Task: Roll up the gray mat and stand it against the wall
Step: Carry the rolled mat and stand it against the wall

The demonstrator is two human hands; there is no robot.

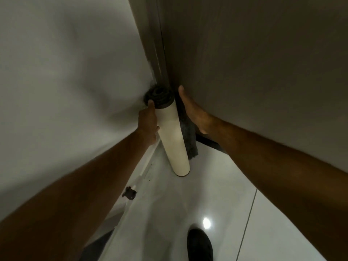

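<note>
So the rolling part looks done. The gray mat (172, 132) is standing on end in the corner, pale backing facing out, dark pile showing in the spiral at the top, bottom end sitting on the glossy floor (216, 185). It's leaning into where the white wall (66, 72) is meeting the brown door (244, 63).

The left hand (148, 122) is wrapping around the upper part of the roll, so that grip is holding the mat. The right hand (192, 112) is lying flat and open between the roll and the door, not clamping anything.

Looks like the final settle. Next move probably calls for easing both hands off slowly and checking it isn't tipping.

A loose gray flap (189, 140) is hanging out behind the roll, which could unwind it. Corner's tight; the open floor is all toward the shoe (199, 243).
</note>
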